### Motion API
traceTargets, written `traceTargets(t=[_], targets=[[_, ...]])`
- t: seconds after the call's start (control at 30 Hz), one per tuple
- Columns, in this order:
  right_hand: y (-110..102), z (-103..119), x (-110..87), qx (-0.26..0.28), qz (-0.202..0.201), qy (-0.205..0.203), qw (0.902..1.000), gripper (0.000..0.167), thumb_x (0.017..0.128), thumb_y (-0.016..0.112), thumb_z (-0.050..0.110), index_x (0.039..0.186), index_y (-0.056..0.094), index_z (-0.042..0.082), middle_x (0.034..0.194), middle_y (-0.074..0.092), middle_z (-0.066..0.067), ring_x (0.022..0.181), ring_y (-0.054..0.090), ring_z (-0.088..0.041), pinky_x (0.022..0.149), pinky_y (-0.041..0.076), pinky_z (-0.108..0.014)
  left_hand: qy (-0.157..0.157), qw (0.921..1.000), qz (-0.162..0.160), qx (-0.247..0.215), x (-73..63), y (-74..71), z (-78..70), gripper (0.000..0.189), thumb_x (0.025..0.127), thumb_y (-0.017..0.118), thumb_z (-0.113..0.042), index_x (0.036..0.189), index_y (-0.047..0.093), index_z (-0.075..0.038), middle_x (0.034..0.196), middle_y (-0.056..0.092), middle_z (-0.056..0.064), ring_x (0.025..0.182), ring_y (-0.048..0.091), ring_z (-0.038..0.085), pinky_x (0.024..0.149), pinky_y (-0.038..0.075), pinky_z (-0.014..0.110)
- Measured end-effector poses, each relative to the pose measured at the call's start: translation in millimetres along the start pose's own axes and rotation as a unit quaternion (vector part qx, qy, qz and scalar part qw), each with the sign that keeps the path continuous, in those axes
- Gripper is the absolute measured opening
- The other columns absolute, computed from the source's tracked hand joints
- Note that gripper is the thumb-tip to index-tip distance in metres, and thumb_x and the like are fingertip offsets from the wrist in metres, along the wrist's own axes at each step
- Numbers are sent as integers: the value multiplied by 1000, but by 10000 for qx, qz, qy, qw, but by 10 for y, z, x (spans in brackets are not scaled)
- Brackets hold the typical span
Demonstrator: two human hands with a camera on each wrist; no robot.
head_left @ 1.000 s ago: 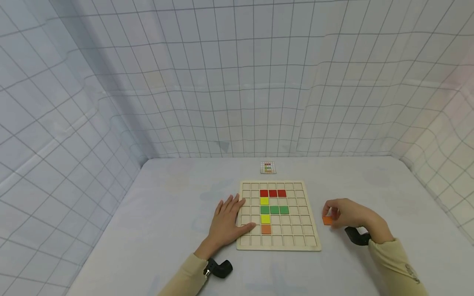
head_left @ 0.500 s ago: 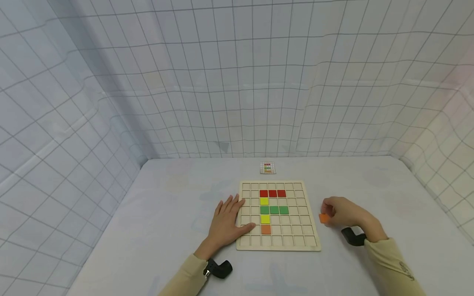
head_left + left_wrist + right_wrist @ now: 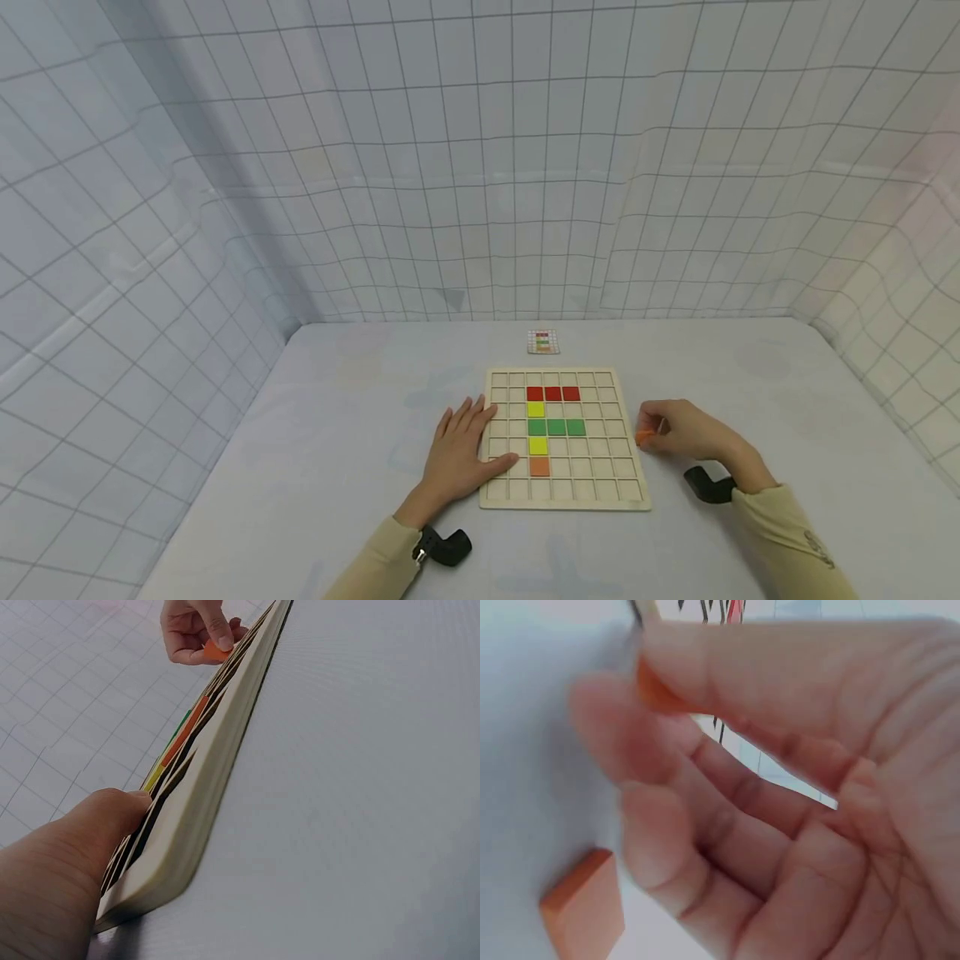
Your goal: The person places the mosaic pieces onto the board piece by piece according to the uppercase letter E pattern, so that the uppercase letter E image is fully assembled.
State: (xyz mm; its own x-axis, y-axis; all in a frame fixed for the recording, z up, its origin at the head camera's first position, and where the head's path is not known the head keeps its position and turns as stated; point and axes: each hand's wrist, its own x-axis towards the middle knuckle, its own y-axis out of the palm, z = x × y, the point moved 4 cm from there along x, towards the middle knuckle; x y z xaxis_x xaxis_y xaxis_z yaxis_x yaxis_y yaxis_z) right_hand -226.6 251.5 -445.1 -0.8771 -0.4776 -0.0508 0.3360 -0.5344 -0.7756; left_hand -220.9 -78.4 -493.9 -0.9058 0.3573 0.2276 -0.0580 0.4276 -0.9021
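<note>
A square wooden grid board [image 3: 564,504] lies on the table, holding red tiles [image 3: 552,394], yellow tiles [image 3: 537,446], green tiles [image 3: 556,427] and one orange tile [image 3: 539,467]. My left hand [image 3: 459,454] rests with spread fingers on the board's left edge, thumb over the grid. At the right edge, my right hand [image 3: 686,429] pinches another orange tile [image 3: 654,690] between thumb and fingertip; the left wrist view also shows this tile [image 3: 216,652], largely covered by fingers. A loose orange tile [image 3: 589,911] lies on the table below that hand in the right wrist view, hidden in the head view.
Behind the board lies a small card [image 3: 543,342] printed with a coloured grid pattern. The white table [image 3: 337,417] is bordered by grid-patterned cloth walls [image 3: 480,208] at the back and sides. Black devices [image 3: 708,485] are strapped to both wrists.
My right hand has moved left with the pinched orange tile, from the table beside the board to its right edge. The left hand stays in place.
</note>
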Motion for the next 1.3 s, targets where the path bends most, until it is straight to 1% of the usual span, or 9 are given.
traceTargets(t=[0.17, 0.33, 0.5, 0.63, 0.73, 0.87, 1.0, 1.13, 1.3], targets=[[19, 100, 36, -60, -471, -209, 9987, 15, 84, 71, 8, 85, 59, 17, 71, 53, 7, 62, 47, -9, 54, 40, -24, 6, 10000, -10, -1, -4, -2, -4, 85, 81, 55, -67, 144, 42, -13, 152, 30, 7, 141, 19, 25, 112, 8, 47], [139, 252, 97, 320, -592, -590, 9960, 16, 82, 75, 12, 90, 63, 18, 73, 56, 8, 62, 51, -8, 56, 44, -23, 32, 10000, -9, -17, 3, 0, -10, 85, 81, 55, -68, 145, 41, -13, 152, 30, 8, 141, 19, 25, 112, 8, 47], [303, 376, 155, 766, -676, -723, 9921, 19, 80, 77, 16, 89, 61, 16, 76, 58, 7, 66, 56, -9, 60, 49, -24, 39, 10000, 3, -52, 8, 3, -20, 86, 81, 55, -68, 145, 41, -13, 152, 29, 8, 141, 18, 25, 112, 7, 47], [433, 450, 193, 946, -778, -754, 9896, 15, 82, 76, 18, 85, 61, 17, 78, 60, 8, 68, 59, -8, 63, 51, -25, 19, 10000, 15, 1, 6, 6, -20, 86, 81, 54, -68, 145, 41, -13, 152, 29, 7, 141, 18, 25, 112, 7, 46], [507, 499, 213, 1014, -817, -769, 9885, 13, 84, 74, 18, 84, 61, 17, 78, 62, 9, 67, 60, -7, 61, 51, -25, 5, 10000, 19, 8, 0, 1, -19, 86, 81, 55, -68, 145, 40, -13, 152, 29, 7, 141, 18, 25, 112, 7, 46], [578, 568, 223, 1108, -707, -739, 9886, 12, 84, 73, 13, 83, 61, 15, 78, 63, 8, 63, 59, -7, 57, 50, -24, -8, 10000, 28, 4, -5, -10, -19, 86, 81, 55, -67, 145, 40, -13, 152, 29, 7, 141, 18, 25, 112, 7, 47], [634, 638, 223, 1172, -578, -722, 9888, 13, 82, 74, 8, 83, 62, 14, 79, 63, 7, 63, 58, -7, 57, 49, -23, -15, 10000, 29, 26, -1, -16, -22, 85, 81, 55, -67, 145, 41, -13, 152, 29, 7, 141, 18, 25, 112, 7, 47], [686, 688, 225, 1037, -616, -769, 9897, 13, 82, 74, 8, 83, 64, 15, 79, 61, 9, 62, 55, -5, 56, 48, -23, -44, 10000, 36, 40, 0, -10, -16, 85, 81, 56, -67, 145, 40, -14, 152, 29, 7, 141, 17, 24, 112, 7, 46], [747, 687, 229, 771, -725, -642, 9923, 12, 82, 75, 11, 82, 64, 18, 75, 59, 13, 62, 53, -4, 55, 47, -23, -53, 10000, 55, 61, 4, 6, -4, 86, 81, 55, -68, 146, 39, -14, 153, 28, 7, 142, 16, 24, 112, 6, 46]])
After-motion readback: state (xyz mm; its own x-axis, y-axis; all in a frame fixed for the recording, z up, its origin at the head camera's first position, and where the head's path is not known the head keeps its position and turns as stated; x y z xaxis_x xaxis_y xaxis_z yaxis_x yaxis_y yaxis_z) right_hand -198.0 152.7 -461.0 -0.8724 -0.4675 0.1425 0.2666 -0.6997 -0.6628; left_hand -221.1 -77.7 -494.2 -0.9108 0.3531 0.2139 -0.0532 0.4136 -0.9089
